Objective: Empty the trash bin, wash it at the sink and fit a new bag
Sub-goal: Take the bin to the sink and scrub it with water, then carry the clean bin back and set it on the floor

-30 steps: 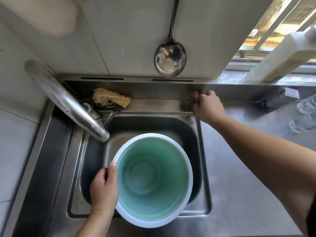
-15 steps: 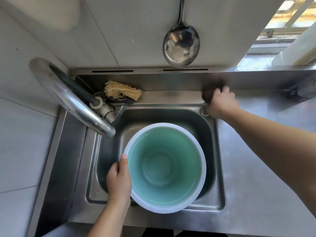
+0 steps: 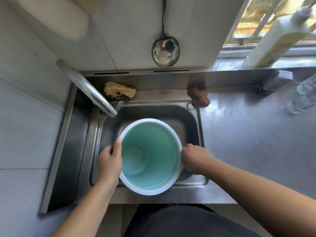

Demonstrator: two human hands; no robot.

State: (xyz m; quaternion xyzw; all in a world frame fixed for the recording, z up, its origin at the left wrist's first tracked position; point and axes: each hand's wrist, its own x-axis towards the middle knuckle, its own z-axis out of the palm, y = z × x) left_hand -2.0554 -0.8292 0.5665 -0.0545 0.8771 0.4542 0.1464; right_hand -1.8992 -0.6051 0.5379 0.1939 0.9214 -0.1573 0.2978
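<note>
the trash bin [image 3: 150,156] stands upright in the sink [image 3: 196,124], mouth up, with its white rim at the centre of the view. its green interior looks empty, with no bag fitted and no water visible in it.

the left hand [image 3: 109,163] grips the rim at 9 o'clock: the thumb lies over the lip and the fingers wrap the outer wall. the right hand [image 3: 195,159] is at 3 o'clock, curled against the outside of the rim. its fingertips are hidden behind the bin, so the exact grasp cannot be confirmed, but it appears closed on the wall.

the faucet [image 3: 89,89] spout ends at 11 o'clock from the bin, just outside the rim. no water is running. a straw-coloured scrubber [image 3: 119,91] lies on the back ledge at 11 o'clock. a brown cloth [image 3: 199,96] lies at the 1 o'clock corner of the sink. a ladle [image 3: 165,50] hangs on the wall at 12 o'clock.

step in hand, as judged: the emptying looks complete and the washing step is starting, with the bin being positioned by both hands.

next move calls for: shift or tilt the bin toward 11 o'clock so the mouth sits under the spout, then free one hand to open the faucet. keep the other hand on the rim, since the tall bin may tip as it fills.
</note>
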